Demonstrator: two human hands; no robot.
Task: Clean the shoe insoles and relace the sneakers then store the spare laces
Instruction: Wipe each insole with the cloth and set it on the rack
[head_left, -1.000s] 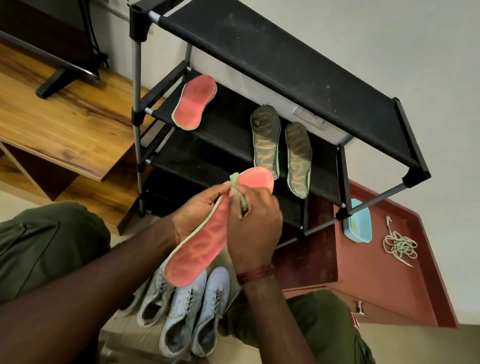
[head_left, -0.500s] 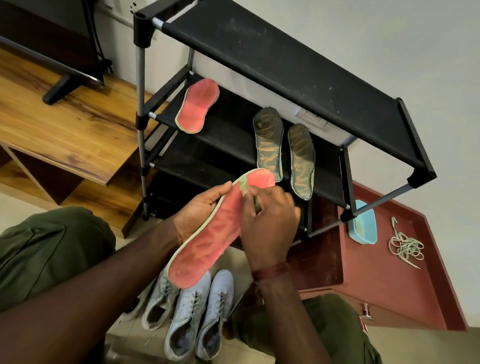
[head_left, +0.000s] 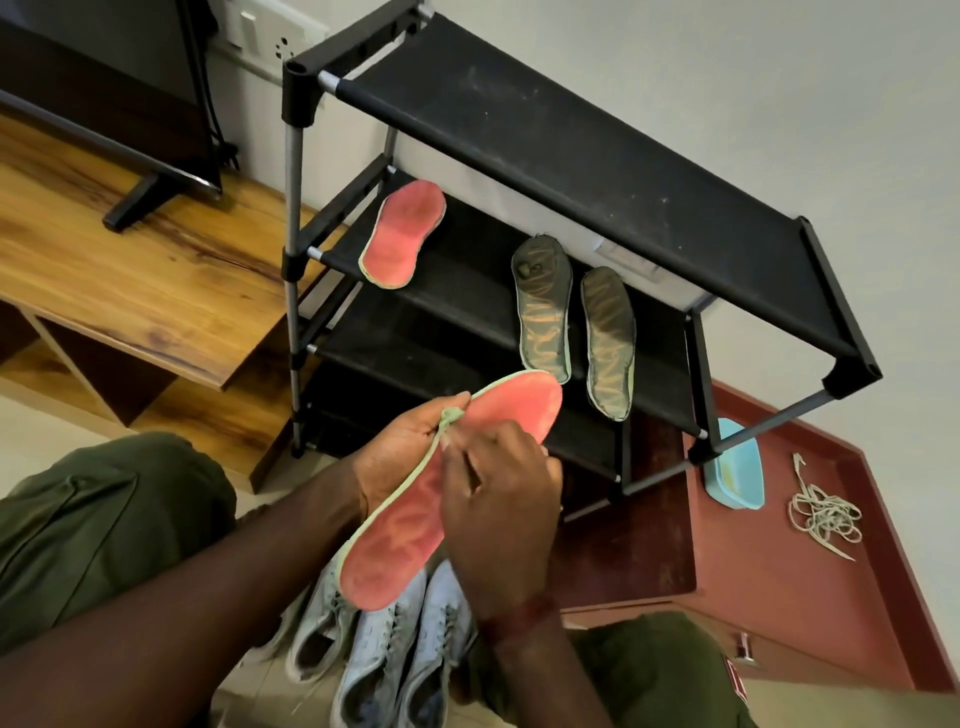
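Observation:
My left hand (head_left: 400, 452) grips a pink insole (head_left: 400, 540) with a pale green rim from underneath, in front of the rack. My right hand (head_left: 498, 499) lies over its middle and pinches a small green cloth (head_left: 451, 417) against the insole's edge. A second pink insole (head_left: 402, 234) lies on the rack's middle shelf at the left. Two dark olive insoles (head_left: 543, 306) (head_left: 608, 343) lie side by side on the same shelf at the right. Pale grey sneakers (head_left: 384, 654) stand on the floor below my hands. A tangle of cream laces (head_left: 823, 514) rests on the red cabinet.
A black shoe rack (head_left: 597, 150) with metal posts stands against the wall. A red cabinet (head_left: 779, 582) sits to the right, with a light blue tub (head_left: 737, 473) on it. A wooden TV unit (head_left: 130, 270) with a television is at the left. My knees frame the bottom.
My right hand has slid back down the insole with the cloth, from near its toe to the left edge by my left thumb. The insole has stayed in my left hand.

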